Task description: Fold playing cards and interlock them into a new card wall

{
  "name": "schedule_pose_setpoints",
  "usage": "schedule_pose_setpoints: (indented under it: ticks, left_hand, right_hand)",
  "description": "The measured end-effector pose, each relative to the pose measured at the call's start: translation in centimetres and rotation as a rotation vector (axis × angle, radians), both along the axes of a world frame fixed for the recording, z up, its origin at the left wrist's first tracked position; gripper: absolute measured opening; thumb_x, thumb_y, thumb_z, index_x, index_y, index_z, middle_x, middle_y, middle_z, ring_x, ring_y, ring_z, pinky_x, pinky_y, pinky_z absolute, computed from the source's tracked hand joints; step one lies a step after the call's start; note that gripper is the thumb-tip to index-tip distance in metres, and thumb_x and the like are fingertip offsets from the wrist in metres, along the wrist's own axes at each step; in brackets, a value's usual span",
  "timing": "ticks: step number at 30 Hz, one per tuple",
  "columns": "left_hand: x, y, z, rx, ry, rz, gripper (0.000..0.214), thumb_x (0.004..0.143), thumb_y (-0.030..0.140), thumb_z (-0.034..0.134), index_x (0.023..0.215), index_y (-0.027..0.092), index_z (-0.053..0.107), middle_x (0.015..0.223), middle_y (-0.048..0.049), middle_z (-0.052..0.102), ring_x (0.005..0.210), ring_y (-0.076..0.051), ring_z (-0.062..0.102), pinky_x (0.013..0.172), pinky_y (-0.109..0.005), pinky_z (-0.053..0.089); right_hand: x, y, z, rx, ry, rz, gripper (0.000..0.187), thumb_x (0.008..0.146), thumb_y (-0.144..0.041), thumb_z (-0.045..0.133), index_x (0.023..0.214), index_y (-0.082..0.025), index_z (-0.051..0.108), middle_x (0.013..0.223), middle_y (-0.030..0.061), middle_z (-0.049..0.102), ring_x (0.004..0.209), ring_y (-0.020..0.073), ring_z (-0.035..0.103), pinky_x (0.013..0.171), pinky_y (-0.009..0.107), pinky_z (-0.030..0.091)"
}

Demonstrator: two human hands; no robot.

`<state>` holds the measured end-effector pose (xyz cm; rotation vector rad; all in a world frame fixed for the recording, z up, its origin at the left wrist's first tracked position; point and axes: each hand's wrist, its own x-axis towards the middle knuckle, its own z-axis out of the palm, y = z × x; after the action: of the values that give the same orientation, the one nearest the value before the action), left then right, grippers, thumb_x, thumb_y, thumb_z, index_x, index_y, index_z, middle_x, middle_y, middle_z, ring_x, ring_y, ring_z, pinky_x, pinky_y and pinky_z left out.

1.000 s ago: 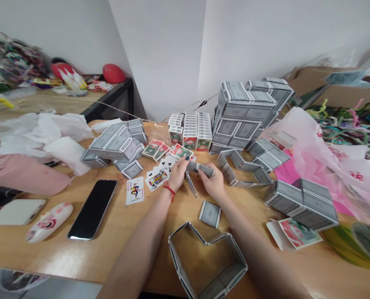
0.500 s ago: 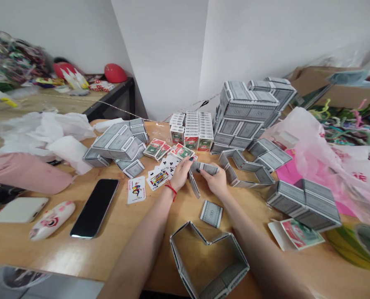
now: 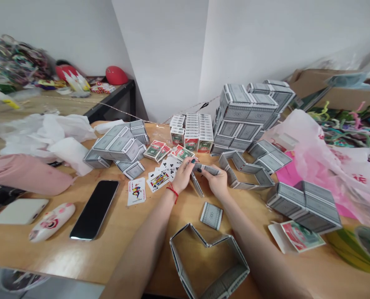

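Observation:
Both my hands meet over the middle of the wooden table [image 3: 116, 245]. My left hand [image 3: 182, 176], with a red string at its wrist, and my right hand [image 3: 217, 182] are closed on a folded strip of grey-backed playing cards [image 3: 203, 171] that bends into an angle between them. Close by in front of me lies a small stack of cards [image 3: 211, 215] face down, and nearer still stands a heart-shaped frame of folded cards [image 3: 208, 261]. Loose face-up cards [image 3: 158, 179] and a joker card [image 3: 136, 191] lie left of my left hand.
A black phone [image 3: 94, 209], a white power bank [image 3: 20, 211] and a pink-and-white case [image 3: 51, 221] lie at left. Boxed card decks [image 3: 191, 133] and stacked card frames [image 3: 247, 114] stand at the back. More frames [image 3: 306, 205] and a pink plastic bag [image 3: 324, 166] are at right.
My hands stay in the same place on the card strip, with only small finger shifts. The view has tipped slightly.

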<state>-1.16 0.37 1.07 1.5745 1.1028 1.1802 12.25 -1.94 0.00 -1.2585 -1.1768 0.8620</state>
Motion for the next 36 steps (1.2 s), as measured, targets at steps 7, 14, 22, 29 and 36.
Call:
schedule_pose_setpoints:
  ticks: [7, 14, 22, 29, 36]
  left_hand:
    - [0.1, -1.0, -0.1, 0.162, 0.229, 0.277, 0.032, 0.089, 0.034, 0.028, 0.094, 0.018, 0.055, 0.081, -0.0041, 0.061, 0.077, -0.015, 0.056, 0.073, -0.028, 0.043]
    - [-2.7, -0.3, -0.1, 0.354, 0.553, 0.659, 0.03, 0.079, 0.021, 0.041, 0.106, 0.013, 0.05, 0.101, -0.0115, 0.057, 0.102, -0.021, 0.049, 0.093, -0.038, 0.035]
    - [-1.3, -1.0, -1.4, 0.142, 0.974, 0.526, 0.061, 0.074, 0.038, 0.049, 0.122, 0.002, 0.04, 0.13, -0.0205, 0.039, 0.125, -0.033, 0.027, 0.103, -0.045, 0.023]
    - [-1.5, -0.7, -0.8, 0.064, 1.006, 0.378, 0.053, 0.076, 0.027, 0.044, 0.123, 0.0, 0.041, 0.131, -0.0223, 0.038, 0.125, -0.032, 0.03, 0.102, -0.044, 0.026]
    - [-1.9, -0.7, -0.1, 0.176, 0.956, 0.194, 0.033, 0.081, 0.015, 0.035, 0.107, 0.009, 0.055, 0.115, -0.0168, 0.055, 0.114, -0.023, 0.046, 0.097, -0.039, 0.035]
  right_hand:
    - [-0.1, 0.0, 0.0, -0.05, 0.057, 0.049, 0.019, 0.062, -0.034, 0.067, 0.063, -0.015, 0.064, 0.062, 0.0011, 0.064, 0.057, 0.0131, 0.054, 0.059, 0.026, 0.042]
    - [0.3, 0.5, -0.6, -0.098, 0.179, -0.026, 0.021, 0.057, -0.034, 0.07, 0.061, -0.015, 0.063, 0.057, 0.0005, 0.062, 0.054, 0.0128, 0.053, 0.057, 0.026, 0.042]
    - [0.4, 0.5, -0.7, -0.164, 0.257, -0.036, 0.025, 0.054, -0.036, 0.071, 0.064, -0.014, 0.063, 0.061, 0.0013, 0.064, 0.055, 0.0129, 0.054, 0.057, 0.026, 0.043]
    - [0.3, 0.4, -0.5, -0.175, 0.206, -0.006, 0.024, 0.055, -0.037, 0.07, 0.06, -0.015, 0.062, 0.057, 0.0, 0.062, 0.054, 0.0128, 0.053, 0.056, 0.026, 0.041]
    - [0.3, 0.5, -0.7, -0.178, 0.221, -0.009, 0.024, 0.056, -0.036, 0.07, 0.061, -0.015, 0.061, 0.057, 0.0005, 0.062, 0.054, 0.013, 0.054, 0.057, 0.026, 0.042]
